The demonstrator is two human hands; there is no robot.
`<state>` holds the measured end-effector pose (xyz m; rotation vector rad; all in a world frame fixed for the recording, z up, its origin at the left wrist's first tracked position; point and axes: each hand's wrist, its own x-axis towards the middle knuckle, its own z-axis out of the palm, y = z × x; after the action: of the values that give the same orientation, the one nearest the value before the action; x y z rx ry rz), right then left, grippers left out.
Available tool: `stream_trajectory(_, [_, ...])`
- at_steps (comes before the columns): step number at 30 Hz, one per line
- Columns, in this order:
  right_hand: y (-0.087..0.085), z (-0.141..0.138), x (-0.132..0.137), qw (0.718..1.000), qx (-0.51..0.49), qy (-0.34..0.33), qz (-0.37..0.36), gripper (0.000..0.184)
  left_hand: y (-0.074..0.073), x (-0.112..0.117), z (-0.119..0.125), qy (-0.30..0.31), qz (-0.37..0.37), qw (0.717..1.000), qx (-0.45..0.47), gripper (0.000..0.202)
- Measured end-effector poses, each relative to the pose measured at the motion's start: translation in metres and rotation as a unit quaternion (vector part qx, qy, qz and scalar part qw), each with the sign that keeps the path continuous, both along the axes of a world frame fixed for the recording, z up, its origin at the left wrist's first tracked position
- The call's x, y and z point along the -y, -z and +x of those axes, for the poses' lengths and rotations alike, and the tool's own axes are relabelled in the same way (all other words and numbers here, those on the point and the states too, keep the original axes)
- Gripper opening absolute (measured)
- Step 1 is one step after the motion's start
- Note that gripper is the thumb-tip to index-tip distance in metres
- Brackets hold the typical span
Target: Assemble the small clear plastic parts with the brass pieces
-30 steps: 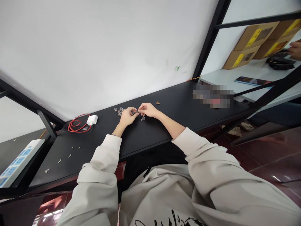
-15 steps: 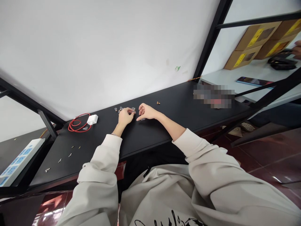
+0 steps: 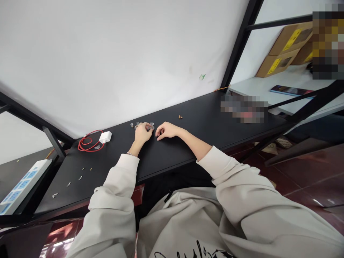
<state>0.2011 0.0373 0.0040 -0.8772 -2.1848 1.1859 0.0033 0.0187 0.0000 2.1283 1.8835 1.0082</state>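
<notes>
My left hand (image 3: pixel 143 132) rests over a cluster of small clear pieces on the black table (image 3: pixel 172 152). Its thumb and fingers close together at a clear piece (image 3: pixel 152 124), though the exact grip is too small to make out. Another clear piece (image 3: pixel 132 125) lies just beyond its knuckles. To its right, my right hand (image 3: pixel 167 130) is low over the tabletop with fingers curled in towards the thumb. Whatever lies between those fingertips is hidden. Small brown pieces (image 3: pixel 180 117) lie behind the right hand, near the wall.
A white charger (image 3: pixel 105 137) with a red cable (image 3: pixel 88 149) lies to the left. Small metallic bits (image 3: pixel 69 184) are scattered at the front left. A power strip (image 3: pixel 23 184) is further left. Black frame posts (image 3: pixel 239 46) flank the table; cardboard boxes (image 3: pixel 279 62) stand beyond the right one.
My right hand has lowered slightly, its fingers drawing in towards the thumb. A clear piece that showed beneath it is now out of sight. My left hand has barely moved.
</notes>
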Motion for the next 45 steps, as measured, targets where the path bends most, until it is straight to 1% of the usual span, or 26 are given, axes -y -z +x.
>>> stream_trajectory(5, [0.000, -0.001, 0.000, 1.000, -0.005, 0.006, -0.001, 0.013, -0.002, 0.002, 0.002, 0.014, 0.003, 1.000, 0.001, 0.011])
stream_trajectory(11, [-0.006, 0.006, 0.001, 1.000, -0.014, 0.001, -0.028, 0.021, -0.002, 0.003, 0.004, 0.030, -0.003, 1.000, -0.005, 0.017])
stream_trajectory(15, [-0.009, 0.012, 0.001, 0.999, -0.001, -0.002, -0.032, 0.018, -0.002, 0.002, 0.004, 0.032, -0.014, 0.999, -0.004, 0.018])
stream_trajectory(19, [-0.007, 0.011, 0.000, 0.999, -0.011, 0.031, -0.017, 0.017, -0.002, 0.002, 0.005, 0.042, -0.001, 0.999, 0.007, 0.018])
stream_trajectory(24, [0.000, 0.005, -0.004, 0.994, -0.060, 0.095, 0.002, 0.015, -0.002, 0.002, 0.005, 0.060, 0.002, 0.998, 0.015, 0.019])
stream_trajectory(27, [0.002, 0.004, -0.005, 0.987, -0.092, 0.131, 0.018, 0.013, -0.001, 0.002, 0.005, 0.088, 0.011, 0.996, 0.018, 0.018])
stream_trajectory(33, [0.001, 0.005, -0.006, 0.975, -0.118, 0.180, 0.049, 0.015, 0.004, 0.002, 0.006, 0.191, 0.010, 0.980, 0.050, 0.022])
stream_trajectory(36, [0.001, 0.004, -0.006, 0.973, -0.135, 0.185, 0.040, 0.016, 0.005, 0.003, 0.006, 0.214, 0.001, 0.976, 0.048, 0.025])
stream_trajectory(40, [0.003, 0.001, -0.006, 0.971, -0.157, 0.178, 0.017, 0.017, 0.003, 0.005, 0.006, 0.208, -0.013, 0.977, 0.037, 0.030])
stream_trajectory(45, [0.005, -0.002, -0.004, 0.973, -0.164, 0.164, -0.010, 0.019, 0.002, 0.006, 0.007, 0.204, -0.032, 0.977, 0.045, 0.025])
